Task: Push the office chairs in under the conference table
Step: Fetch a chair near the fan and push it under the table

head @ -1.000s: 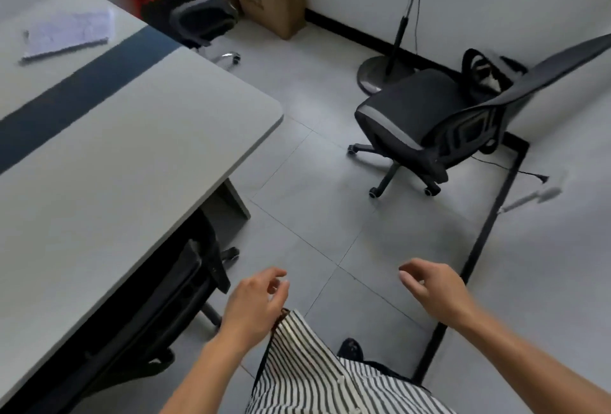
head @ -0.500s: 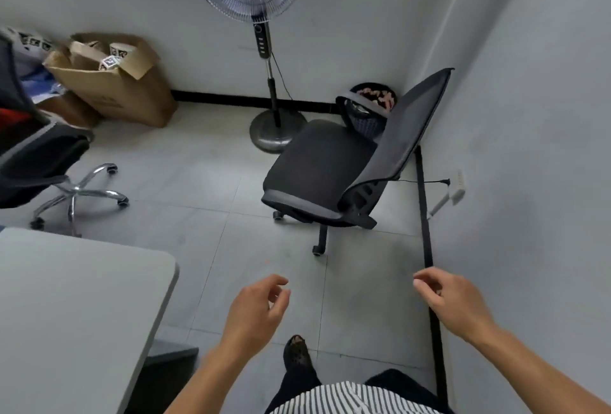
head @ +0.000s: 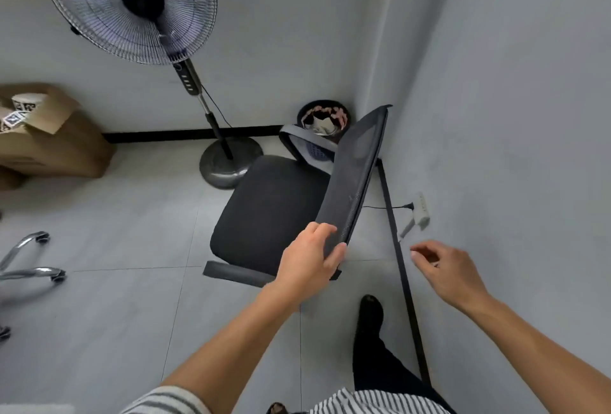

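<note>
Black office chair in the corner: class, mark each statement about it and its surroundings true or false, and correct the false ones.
1. The left hand grips the near edge of the black office chair backrest. True.
2. The right hand holds the chair's armrest. False: it is open in the air, beside the wall, touching nothing.
3. A standing fan stands left of the chair. True.
4. A waste bin sits in the corner behind the chair. True.
5. The cardboard box rests on the chair seat. False: it stands on the floor by the far wall, at the left.
</note>
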A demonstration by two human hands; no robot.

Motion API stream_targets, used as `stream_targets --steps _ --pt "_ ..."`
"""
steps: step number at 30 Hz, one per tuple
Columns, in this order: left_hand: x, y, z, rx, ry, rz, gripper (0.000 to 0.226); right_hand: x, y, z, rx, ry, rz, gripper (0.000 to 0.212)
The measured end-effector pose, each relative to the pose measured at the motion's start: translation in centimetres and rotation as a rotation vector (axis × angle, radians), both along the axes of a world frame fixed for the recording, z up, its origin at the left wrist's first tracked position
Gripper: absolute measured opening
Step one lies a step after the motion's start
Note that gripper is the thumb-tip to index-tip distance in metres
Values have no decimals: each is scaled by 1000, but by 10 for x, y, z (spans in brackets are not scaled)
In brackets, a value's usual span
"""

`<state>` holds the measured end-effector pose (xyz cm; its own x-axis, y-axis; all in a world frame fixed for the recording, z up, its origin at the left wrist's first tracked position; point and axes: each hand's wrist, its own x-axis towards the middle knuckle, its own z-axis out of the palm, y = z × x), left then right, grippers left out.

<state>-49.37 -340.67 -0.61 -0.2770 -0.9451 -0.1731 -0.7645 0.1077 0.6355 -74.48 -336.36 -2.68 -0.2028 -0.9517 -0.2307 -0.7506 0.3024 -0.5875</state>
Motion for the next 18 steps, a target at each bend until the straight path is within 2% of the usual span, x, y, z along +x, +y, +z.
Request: stream_targets --steps 3,7,12,15,18 --pt "-40 -39 -13 102 -90 5 56 -23 -66 5 -20 5 45 16" --pt "-64 -59 -39 171 -270 28 64 -37 -146 15 -88 8 136 20" --pt "-47 -54 -47 181 -270 98 60 -27 -212 14 -263 72 249 23" --pt "-19 -47 -47 155 -250 123 57 -10 -243 2 -401 154 394 29" --pt "17 -28 -48 158 -274 192 53 14 -261 -8 -453 205 535 29"
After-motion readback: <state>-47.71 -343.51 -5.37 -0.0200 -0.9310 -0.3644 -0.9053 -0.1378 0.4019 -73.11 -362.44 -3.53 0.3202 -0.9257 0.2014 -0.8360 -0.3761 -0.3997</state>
